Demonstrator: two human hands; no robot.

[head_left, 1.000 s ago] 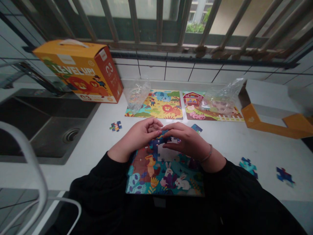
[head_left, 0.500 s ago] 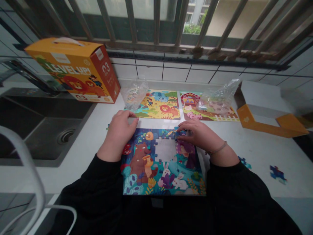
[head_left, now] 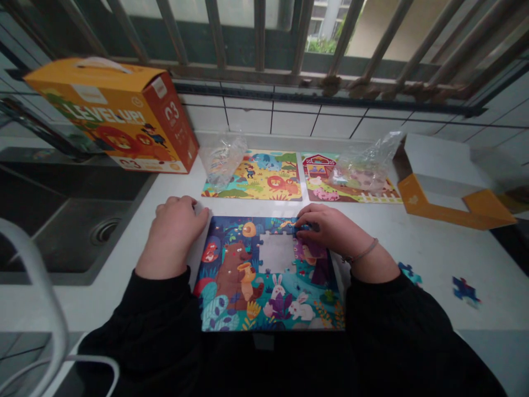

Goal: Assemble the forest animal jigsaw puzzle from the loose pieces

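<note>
A nearly filled jigsaw puzzle (head_left: 237,264) with a bear, rabbits and a purple-clad figure lies flat before me. A square gap (head_left: 276,253) in its upper middle shows the pale backing. At the puzzle's upper right edge, my right hand (head_left: 326,227) has its thumb and fingers closed about a dark blue puzzle piece (head_left: 305,226), mostly covered by the fingers. My left hand (head_left: 176,229) rests on the counter just left of the puzzle, fingers curled and thumb towards the board. Whatever lies under its fingertips is hidden.
Two loose puzzle pieces, one teal (head_left: 410,273) and one dark blue (head_left: 466,291), lie to the right. Behind are a safari picture (head_left: 273,176), a farm picture (head_left: 326,190), plastic bags (head_left: 225,162), an orange box (head_left: 119,121) and an open carton (head_left: 450,198). A sink (head_left: 78,237) borders the left.
My left hand has moved left, off the puzzle's upper left corner and over the spot where a small teal piece showed. My right hand stays at the upper right edge.
</note>
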